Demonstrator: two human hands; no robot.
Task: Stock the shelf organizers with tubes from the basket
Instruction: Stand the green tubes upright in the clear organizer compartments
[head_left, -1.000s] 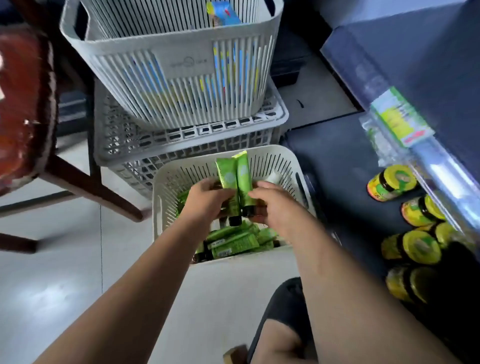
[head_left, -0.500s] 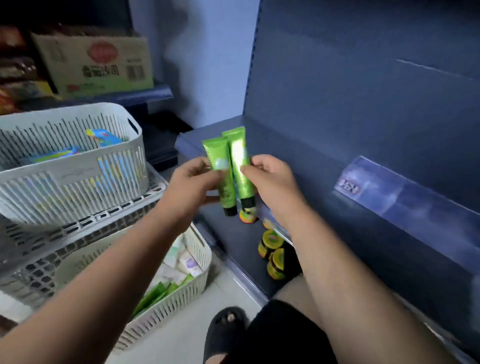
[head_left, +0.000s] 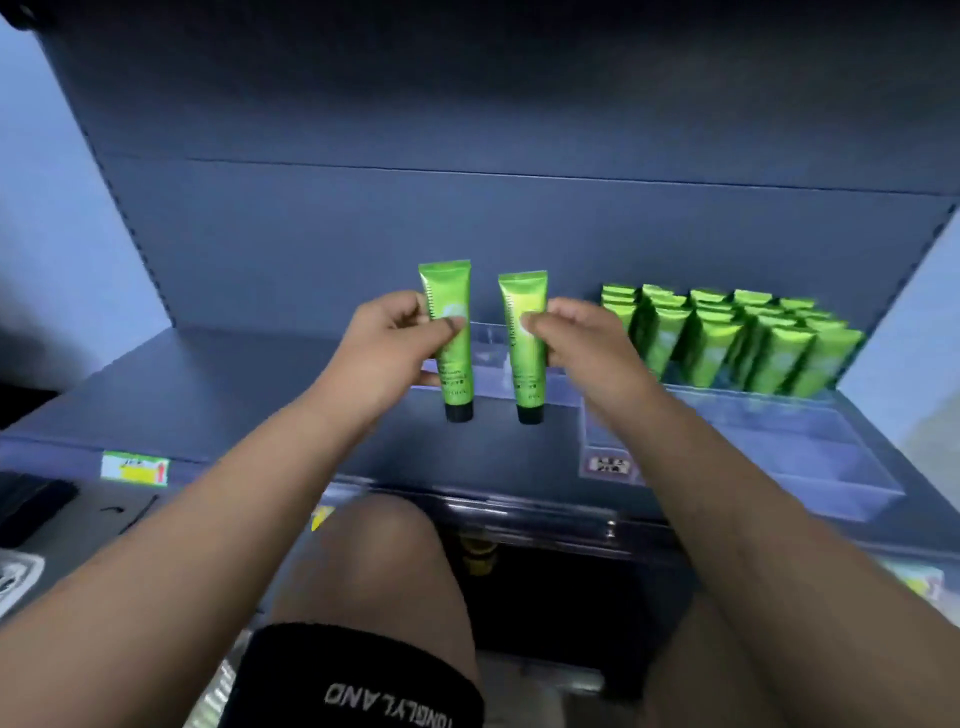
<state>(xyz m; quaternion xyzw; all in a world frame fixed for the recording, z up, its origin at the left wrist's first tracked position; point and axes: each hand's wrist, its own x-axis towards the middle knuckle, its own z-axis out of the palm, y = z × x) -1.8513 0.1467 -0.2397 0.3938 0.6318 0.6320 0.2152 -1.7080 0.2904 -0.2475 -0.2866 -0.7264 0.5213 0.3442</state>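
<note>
My left hand (head_left: 387, 349) pinches one green tube (head_left: 451, 358) with a black cap pointing down. A second green tube (head_left: 525, 358), also cap down, is pinched by my right hand (head_left: 584, 349). Both tubes hang upright, a little apart, above the blue shelf (head_left: 208, 395) and in front of a clear organizer (head_left: 493, 358). To the right, another clear organizer (head_left: 810, 457) holds several rows of upright green tubes (head_left: 727, 338) at its back, while its front compartments show no tubes. The basket is out of view.
The shelf's dark blue back panel (head_left: 467, 234) rises behind the organizers. A price label (head_left: 135, 468) sits on the shelf's front edge at left. My bent knee (head_left: 379, 561) is below the shelf edge, with a lower shelf opening beside it.
The view swung from the floor basket up to the shelf. Both hands lifted the two tubes out of the basket, carried them to the shelf and drew them apart.
</note>
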